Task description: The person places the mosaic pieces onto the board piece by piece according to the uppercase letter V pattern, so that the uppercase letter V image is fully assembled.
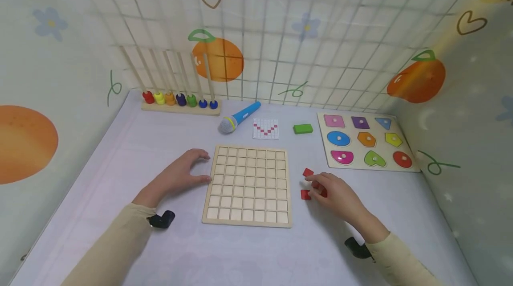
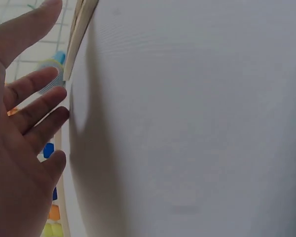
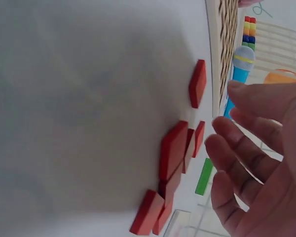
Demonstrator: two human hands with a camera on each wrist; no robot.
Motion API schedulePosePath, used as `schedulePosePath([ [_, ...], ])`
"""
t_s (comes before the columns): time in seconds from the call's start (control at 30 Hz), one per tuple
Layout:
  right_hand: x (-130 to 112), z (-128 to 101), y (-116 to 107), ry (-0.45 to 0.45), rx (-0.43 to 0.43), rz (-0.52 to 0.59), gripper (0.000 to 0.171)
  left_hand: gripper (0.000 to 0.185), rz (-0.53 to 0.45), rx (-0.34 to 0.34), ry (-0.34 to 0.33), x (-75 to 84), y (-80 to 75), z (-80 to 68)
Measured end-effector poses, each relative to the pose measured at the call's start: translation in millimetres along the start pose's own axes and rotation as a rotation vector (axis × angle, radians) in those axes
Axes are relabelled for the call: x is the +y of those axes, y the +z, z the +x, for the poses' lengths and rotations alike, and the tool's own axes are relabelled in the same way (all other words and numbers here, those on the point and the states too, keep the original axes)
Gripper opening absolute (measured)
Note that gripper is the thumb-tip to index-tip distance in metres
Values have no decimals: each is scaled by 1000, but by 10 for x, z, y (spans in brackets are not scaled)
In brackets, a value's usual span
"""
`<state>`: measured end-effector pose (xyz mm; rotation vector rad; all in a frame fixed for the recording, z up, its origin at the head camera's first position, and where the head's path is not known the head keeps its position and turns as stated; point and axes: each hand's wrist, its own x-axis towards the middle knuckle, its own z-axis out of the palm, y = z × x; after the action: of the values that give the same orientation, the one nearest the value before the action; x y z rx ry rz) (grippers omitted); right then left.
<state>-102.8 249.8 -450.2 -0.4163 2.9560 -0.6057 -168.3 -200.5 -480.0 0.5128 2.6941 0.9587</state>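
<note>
Two hands at a wooden grid board, red tiles by the right one.

The left hand (image 1: 176,177) rests flat, fingers straight and spread, touching the left edge of the empty wooden grid board (image 1: 247,184). The right hand (image 1: 334,194) hovers over a cluster of red square tiles (image 1: 306,194) just right of the board, fingers loosely bent, holding nothing that shows. Beyond the fingertips lie a blue toy microphone (image 1: 239,117), a pattern card (image 1: 265,128) and a green block (image 1: 302,128). The only writing, on the wall at the top, is cut off and unreadable.
</note>
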Motion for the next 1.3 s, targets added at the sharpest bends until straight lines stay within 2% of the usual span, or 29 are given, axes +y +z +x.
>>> schedulePosePath([
  [0.33, -16, 17, 95, -30, -17, -24, 39, 97, 11, -60, 40, -10, 64, -7],
  [0.63, 5, 44, 177, -30, -38, -42, 37, 119, 95, -111, 78, -28, 80, -11],
  [0.87, -15, 55, 189, -26, -33, -26, 33, 120, 150, -130, 90, -22, 82, -13],
  [1.3, -18, 104, 199, -39, -50, 13, 34, 118, 220, -159, 35, 40, 129, 30],
])
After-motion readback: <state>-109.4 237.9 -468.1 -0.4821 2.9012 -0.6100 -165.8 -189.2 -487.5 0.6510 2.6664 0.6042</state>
